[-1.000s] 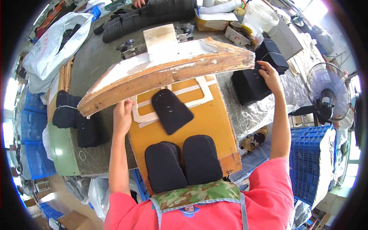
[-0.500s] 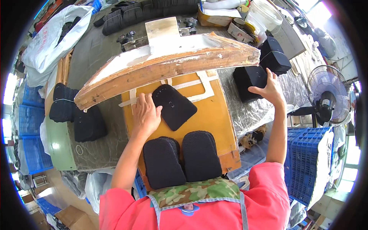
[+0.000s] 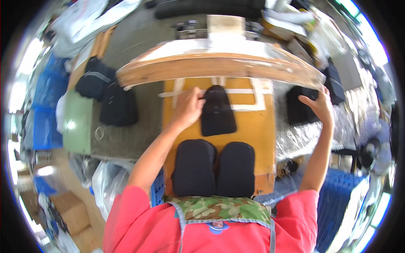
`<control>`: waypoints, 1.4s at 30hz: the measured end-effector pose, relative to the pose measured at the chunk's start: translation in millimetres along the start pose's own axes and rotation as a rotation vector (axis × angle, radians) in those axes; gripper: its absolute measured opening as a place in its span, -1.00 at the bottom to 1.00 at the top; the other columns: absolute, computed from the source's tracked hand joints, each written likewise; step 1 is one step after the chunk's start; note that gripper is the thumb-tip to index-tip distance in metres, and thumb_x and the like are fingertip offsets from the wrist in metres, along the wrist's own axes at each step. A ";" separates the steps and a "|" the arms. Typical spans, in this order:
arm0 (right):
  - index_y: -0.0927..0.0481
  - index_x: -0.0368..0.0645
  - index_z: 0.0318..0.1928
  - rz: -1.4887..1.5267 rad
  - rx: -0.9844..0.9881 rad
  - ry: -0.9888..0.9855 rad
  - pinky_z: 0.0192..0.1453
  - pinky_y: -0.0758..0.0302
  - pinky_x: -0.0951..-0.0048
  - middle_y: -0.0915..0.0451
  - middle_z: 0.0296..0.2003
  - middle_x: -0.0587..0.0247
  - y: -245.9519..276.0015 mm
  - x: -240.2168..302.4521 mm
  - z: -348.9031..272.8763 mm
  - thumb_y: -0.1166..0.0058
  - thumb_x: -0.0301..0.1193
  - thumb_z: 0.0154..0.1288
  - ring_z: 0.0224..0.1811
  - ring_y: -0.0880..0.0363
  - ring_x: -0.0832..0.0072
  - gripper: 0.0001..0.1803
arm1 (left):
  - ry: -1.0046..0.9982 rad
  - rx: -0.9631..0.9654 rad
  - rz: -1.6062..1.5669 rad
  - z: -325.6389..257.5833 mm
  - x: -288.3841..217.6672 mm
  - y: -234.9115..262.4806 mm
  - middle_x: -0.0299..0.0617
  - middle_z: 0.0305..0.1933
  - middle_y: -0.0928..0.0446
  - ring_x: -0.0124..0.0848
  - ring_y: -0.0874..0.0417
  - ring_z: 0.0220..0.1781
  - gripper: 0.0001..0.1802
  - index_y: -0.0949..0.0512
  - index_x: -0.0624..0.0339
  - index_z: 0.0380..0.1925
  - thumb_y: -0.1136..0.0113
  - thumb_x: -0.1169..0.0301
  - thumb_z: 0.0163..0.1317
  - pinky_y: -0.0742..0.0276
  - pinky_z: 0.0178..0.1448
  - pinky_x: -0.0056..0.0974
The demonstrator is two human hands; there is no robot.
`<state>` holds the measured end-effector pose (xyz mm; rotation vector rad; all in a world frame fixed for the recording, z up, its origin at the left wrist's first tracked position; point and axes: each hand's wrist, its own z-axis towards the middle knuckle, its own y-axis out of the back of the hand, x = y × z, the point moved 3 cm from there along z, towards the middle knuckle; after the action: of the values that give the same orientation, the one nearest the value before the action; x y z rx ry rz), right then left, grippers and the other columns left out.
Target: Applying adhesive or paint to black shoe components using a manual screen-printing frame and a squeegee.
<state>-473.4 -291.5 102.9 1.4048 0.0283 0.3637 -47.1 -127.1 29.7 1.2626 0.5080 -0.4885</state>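
A black fabric piece (image 3: 217, 116), narrower at its far end, lies on the yellow-brown board (image 3: 261, 130) with small light marks on it. My left hand (image 3: 187, 107) is closed in a pinch on its left edge near the far end. On the right, my right hand (image 3: 322, 105) is at a stack of black pieces (image 3: 297, 107), thumb and fingers apart over its right side. Two piles of rounded black pads, a left pile (image 3: 195, 168) and a right pile (image 3: 236, 168), lie at the board's near end.
A wooden frame (image 3: 219, 69) stands tilted above the board's far part, hinged at the back. More black stacks (image 3: 119, 105) lie to the left, beside a rubber-band-like ring (image 3: 99, 133). A fan (image 3: 365, 156) and blue crates (image 3: 339, 202) stand at right.
The view has swung, shifting the scene. The black piece has turned straighter on the board, and my left hand has gone from resting beside it to pinching its edge. My right hand stays by the stack.
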 end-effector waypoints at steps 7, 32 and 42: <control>-0.55 -0.26 0.14 0.177 0.136 0.228 0.32 -0.35 0.29 -0.59 0.10 0.08 -53.5 -27.7 56.4 -0.36 -0.40 -0.06 0.18 -0.50 0.22 -0.35 | 0.370 -0.380 -1.123 -55.7 31.2 96.8 -0.41 -0.19 -0.42 -0.59 -0.44 -0.20 -0.77 -0.43 0.05 -0.07 -0.19 0.43 0.30 -0.38 -0.15 -0.43; -0.48 -0.25 0.15 0.300 0.514 0.613 0.16 -0.36 0.17 -0.51 -0.03 0.08 12.2 214.9 -155.5 -0.46 -0.37 -0.17 -0.01 -0.51 0.09 -0.23 | 0.179 -0.367 0.595 -42.7 183.1 220.8 -0.05 -0.19 -0.49 -0.02 -0.58 -0.11 -0.67 -0.51 0.02 -0.10 -0.05 0.65 0.17 -0.51 -0.02 0.01; -0.45 -0.20 0.01 0.344 0.414 0.544 0.18 -0.35 0.11 -0.48 0.02 0.05 14.6 220.7 -171.5 -0.43 -0.58 -0.23 0.08 -0.46 0.04 -0.33 | 0.179 -0.358 0.605 -44.7 179.7 223.2 -0.06 -0.17 -0.49 -0.05 -0.61 -0.13 -0.66 -0.53 -0.02 -0.07 -0.07 0.63 0.19 -0.53 -0.03 -0.02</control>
<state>-308.3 -67.1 130.0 1.6812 0.3253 1.0674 225.9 -43.8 80.8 1.0485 0.3185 0.2199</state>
